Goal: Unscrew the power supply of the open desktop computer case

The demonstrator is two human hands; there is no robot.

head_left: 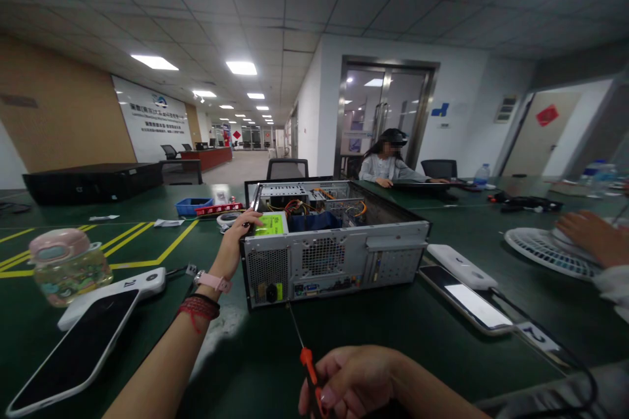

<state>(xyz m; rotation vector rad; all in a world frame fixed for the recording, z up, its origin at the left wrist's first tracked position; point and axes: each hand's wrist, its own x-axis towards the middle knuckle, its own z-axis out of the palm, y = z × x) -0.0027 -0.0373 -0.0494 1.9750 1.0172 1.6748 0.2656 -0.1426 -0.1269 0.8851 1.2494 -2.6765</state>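
An open computer case [354,268] lies on the green table, its rear panel facing me and its wires and inner parts showing. My left hand [244,226] rests on the case's left top edge, beside a yellow-green label [270,224]; its fingers look bent over the edge. In my right hand [351,380], low in front of the case, is an orange and black screwdriver [308,366]. The screwdriver's thin shaft points up to the bottom edge of the rear panel, near the power socket. Whether its tip touches a screw is too small to tell.
Left are a phone [81,340], a power bank [152,280], a jar [69,268], a blue tray [194,206] and a black case [93,182]. Right are another phone [466,298], a white fan [545,252] and another person's hand [587,232]. A person [386,163] sits across.
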